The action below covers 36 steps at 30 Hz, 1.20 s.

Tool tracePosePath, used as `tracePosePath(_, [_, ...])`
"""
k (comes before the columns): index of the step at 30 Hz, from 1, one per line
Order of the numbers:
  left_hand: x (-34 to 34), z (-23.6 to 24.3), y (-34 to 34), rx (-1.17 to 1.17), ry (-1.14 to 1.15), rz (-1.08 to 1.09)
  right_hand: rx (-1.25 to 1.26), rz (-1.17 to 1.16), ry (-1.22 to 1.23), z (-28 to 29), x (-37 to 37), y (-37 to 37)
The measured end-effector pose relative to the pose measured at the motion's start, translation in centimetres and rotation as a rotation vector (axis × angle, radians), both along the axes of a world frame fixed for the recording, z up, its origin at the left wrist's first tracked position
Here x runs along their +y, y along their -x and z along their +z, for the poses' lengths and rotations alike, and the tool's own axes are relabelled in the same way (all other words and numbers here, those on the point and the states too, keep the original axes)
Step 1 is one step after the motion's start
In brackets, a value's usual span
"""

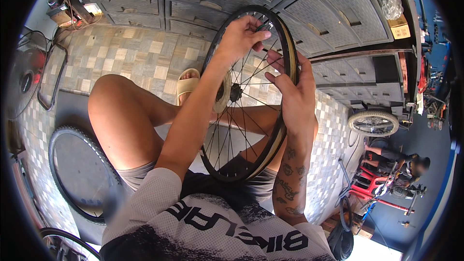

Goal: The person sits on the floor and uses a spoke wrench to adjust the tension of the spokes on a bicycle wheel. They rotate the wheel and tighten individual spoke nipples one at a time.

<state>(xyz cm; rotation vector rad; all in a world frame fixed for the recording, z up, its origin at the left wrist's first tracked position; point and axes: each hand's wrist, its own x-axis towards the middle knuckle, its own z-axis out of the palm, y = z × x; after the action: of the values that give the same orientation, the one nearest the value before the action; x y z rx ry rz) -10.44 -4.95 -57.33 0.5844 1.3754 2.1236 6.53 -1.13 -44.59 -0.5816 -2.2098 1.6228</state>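
Left hand (240, 36) pinching a spoke at the bicycle wheel (285, 43) rim's twelve o'clock; right hand (295, 94) clasping two o'clock. Risks wheel rolling off lap if clasp loosens.

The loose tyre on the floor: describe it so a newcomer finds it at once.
Start at the seated person's raised left knee. On the tiled floor just left of it and lower lies a black knobbly tyre, flat and empty. Unlike the wheel held in both hands, it has no spokes or rim.
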Motion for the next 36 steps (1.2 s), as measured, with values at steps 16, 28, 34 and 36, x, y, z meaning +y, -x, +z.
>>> tracePosePath(16, [0.7, -0.8, -2.5, -0.292, -0.306, 0.171, -0.022, -0.019, 0.026, 0.1, 0.2, -0.1])
tracePosePath(28, [1.0, -1.4, -2.1, -0.226, -0.241, 0.131, -0.007, -0.020, 0.032, 0.2, 0.4, -0.3])
tracePosePath(34, [1.9, -0.8, -1.7, -0.118, 0.081, 0.116, 0.013, -0.036, 0.061, 0.3, 0.4, -0.4])
tracePosePath(36, [1.1, -1.2, -1.7, -0.409, -0.274, 0.045, 0.026, -0.044, 0.076, 0.4, 0.4, -0.5])
